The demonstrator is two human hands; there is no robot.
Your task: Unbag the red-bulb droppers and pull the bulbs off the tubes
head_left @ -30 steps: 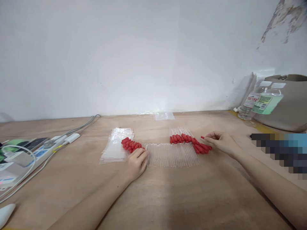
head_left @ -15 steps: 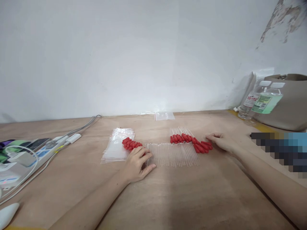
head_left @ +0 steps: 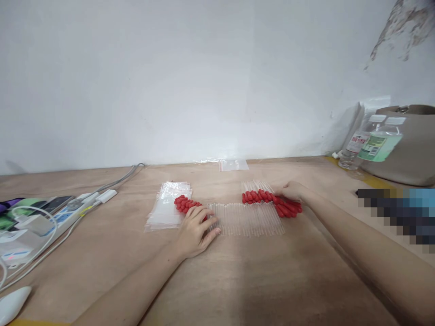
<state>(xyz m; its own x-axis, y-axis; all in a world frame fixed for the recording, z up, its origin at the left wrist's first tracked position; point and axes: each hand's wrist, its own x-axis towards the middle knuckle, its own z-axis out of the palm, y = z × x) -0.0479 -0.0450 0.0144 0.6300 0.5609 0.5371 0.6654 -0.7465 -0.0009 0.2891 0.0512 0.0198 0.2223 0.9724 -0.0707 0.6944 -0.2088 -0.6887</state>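
A row of clear glass tubes (head_left: 243, 219) lies side by side on the table. At its left end my left hand (head_left: 197, 231) rests with fingers curved and the thumb apart, next to a cluster of red rubber bulbs (head_left: 186, 203), some hidden under the fingers. More red bulbs (head_left: 287, 207) lie at the row's upper right, some on clear stems (head_left: 256, 184) pointing away; they look like droppers. My right hand (head_left: 292, 191) reaches over these bulbs from the right, fingers stretched out at them; whether it touches one I cannot tell.
A stack of clear zip bags (head_left: 166, 206) lies left of the tubes, and a single bag (head_left: 234, 165) by the wall. On the left are a power strip (head_left: 64, 219), cables and phones. Two bottles (head_left: 382, 145) and a grey-brown bag (head_left: 414, 149) stand at the back right.
My right hand has moved left, from beside the right-hand red bulbs to over them. My left hand stays in nearly the same place.
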